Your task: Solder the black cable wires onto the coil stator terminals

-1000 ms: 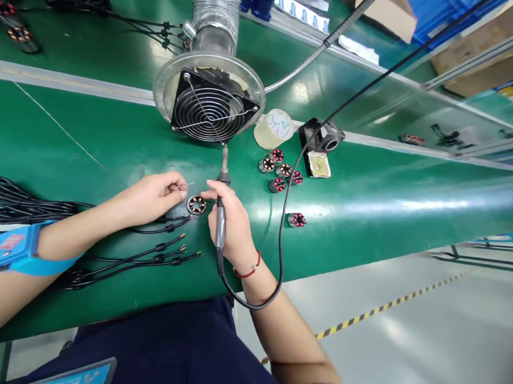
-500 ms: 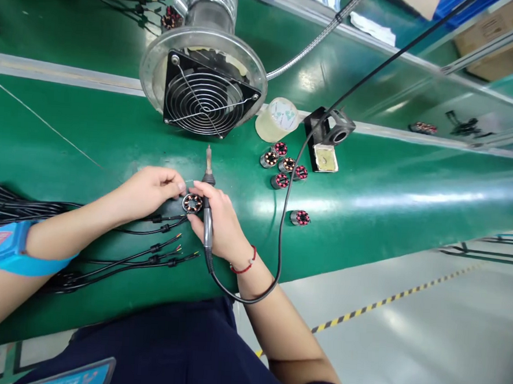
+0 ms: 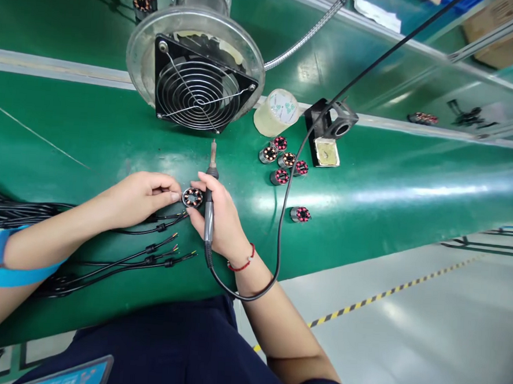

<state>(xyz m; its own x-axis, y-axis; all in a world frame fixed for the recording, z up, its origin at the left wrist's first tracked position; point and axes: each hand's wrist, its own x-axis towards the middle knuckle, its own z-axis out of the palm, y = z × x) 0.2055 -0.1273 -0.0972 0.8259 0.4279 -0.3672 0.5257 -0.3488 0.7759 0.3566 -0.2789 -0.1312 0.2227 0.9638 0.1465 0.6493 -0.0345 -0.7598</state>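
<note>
My right hand (image 3: 222, 216) is closed around a soldering iron (image 3: 209, 218), its tip pointing away from me toward the fan. The thumb and fingertips of that same hand also grip a small round motor stator (image 3: 192, 198) with copper windings. My left hand (image 3: 154, 196) is pinched at the stator's left edge; whatever lies between its fingertips is too small to make out. Below the hands, black cables (image 3: 148, 259) with stripped coloured wire ends lie on the green bench mat.
A fume extractor fan (image 3: 199, 93) stands just beyond the hands. To the right are a tape roll (image 3: 276, 113), several stators (image 3: 280, 177), a lone stator (image 3: 300, 214) and a soldering iron stand (image 3: 327, 130). The iron's cord (image 3: 280, 240) loops over my right forearm.
My left hand has shifted slightly, its fingertips now lower against the stator's edge. The right hand keeps its hold on the iron and stator. The whole view has tilted a little.
</note>
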